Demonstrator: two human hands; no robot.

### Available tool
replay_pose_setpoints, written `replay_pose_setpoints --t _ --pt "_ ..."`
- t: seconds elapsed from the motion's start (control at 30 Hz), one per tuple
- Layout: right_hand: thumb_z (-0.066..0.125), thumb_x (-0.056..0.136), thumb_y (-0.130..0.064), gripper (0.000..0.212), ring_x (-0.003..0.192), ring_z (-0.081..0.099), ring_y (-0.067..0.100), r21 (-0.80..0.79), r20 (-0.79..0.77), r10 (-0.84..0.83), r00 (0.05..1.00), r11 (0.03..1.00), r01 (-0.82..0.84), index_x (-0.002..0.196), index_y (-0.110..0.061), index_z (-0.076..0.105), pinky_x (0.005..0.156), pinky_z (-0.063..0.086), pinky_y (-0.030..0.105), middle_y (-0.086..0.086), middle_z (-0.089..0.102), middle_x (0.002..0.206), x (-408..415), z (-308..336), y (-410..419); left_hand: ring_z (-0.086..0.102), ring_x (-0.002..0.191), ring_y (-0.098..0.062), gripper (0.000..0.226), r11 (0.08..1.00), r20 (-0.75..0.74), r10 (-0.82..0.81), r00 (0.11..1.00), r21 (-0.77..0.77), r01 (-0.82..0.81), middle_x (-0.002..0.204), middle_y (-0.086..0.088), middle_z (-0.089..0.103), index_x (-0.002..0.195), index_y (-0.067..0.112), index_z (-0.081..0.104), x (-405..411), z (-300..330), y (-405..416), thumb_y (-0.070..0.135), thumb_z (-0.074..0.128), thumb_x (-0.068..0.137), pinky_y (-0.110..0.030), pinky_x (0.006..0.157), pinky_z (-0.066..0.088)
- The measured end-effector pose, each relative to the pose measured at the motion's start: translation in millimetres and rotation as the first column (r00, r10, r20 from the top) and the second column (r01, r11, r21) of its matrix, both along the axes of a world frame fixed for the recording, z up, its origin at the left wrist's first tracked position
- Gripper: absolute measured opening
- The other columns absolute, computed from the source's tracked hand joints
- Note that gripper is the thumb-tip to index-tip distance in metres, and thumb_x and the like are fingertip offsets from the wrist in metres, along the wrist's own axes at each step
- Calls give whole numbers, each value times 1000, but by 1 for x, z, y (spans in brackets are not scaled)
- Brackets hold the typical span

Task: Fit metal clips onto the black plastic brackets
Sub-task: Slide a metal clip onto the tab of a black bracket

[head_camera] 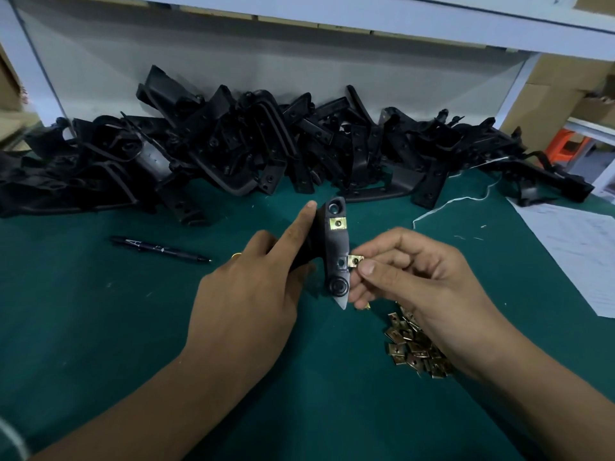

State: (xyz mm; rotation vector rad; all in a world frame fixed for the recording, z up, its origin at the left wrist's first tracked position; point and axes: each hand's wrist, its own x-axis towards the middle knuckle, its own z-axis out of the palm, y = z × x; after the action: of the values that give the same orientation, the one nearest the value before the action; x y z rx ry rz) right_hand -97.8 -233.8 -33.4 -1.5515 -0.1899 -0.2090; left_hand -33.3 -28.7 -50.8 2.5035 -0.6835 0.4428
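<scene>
Bracket (334, 247), seemingly light and stiff, is being gripped at frame centre by the left hand (253, 281). Clip (355, 261), small and probably springy, is being pinched by the right hand (409, 277) at its outer edge.

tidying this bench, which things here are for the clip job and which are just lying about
For the job: black plastic bracket in left hand; brass-coloured metal clip pinched by right hand; loose clip pile; bracket heap.

Lying about: dark pen; white string; white paper sheet.

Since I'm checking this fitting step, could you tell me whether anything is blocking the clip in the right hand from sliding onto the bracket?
Nothing visible does. The right hand pinches the clip right at the edge of the bracket, beside its lower square slot. The left hand holds the bracket from the other side, clear of that edge.
</scene>
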Motion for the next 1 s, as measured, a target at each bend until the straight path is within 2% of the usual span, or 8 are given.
replay_pose_setpoints --t 0.23,0.4,0.53,0.77,0.9,1.0 --pt "66 93 -2 16 77 75 35 -29 4 42 999 999 -41 105 7 67 71 60 35 28 74 89 -1 2 -1 49 62 -14 69 999 -5 -41 999 10 41 88 13 45 158 54 6 -2 2 0 48 39 98 -38 54 49" --pt "67 94 -10 20 89 76 36 56 -43 164 986 985 -161 111 0 73 78 61 38 28 75 100 -4 7 -5 50 63 -11 71 991 -9 -119 993 -64 118 87 13 47 158 55 9 -1 1 0 45 44 97 -40 54 51" --pt "68 94 -8 18 85 77 33 123 -110 224 968 970 -210 108 0 75 75 62 37 27 75 99 -4 9 -6 51 62 -10 74 972 -6 -216 976 -96 214 86 14 46 157 56 12 -1 0 1 40 46 94 -38 53 51" --pt "78 87 -10 20 73 75 32 125 -125 155 980 982 -139 94 7 71 70 61 38 30 72 86 -4 2 6 45 58 -10 77 976 38 -212 976 -37 214 87 16 42 159 52 16 -2 1 2 34 53 92 -36 48 50" --pt "71 88 -16 7 69 75 30 104 -57 132 990 987 -126 89 -9 73 67 60 37 19 74 79 -3 -2 15 48 59 -12 79 979 25 -187 982 -74 188 88 15 44 159 51 16 -3 3 3 32 53 91 -40 49 51" --pt "64 97 -15 15 74 74 33 48 -34 101 994 994 -99 98 -1 68 70 60 38 21 74 86 -2 1 12 50 61 -13 73 983 47 -166 985 -66 169 89 13 46 160 50 13 -2 4 1 39 46 96 -42 51 51"
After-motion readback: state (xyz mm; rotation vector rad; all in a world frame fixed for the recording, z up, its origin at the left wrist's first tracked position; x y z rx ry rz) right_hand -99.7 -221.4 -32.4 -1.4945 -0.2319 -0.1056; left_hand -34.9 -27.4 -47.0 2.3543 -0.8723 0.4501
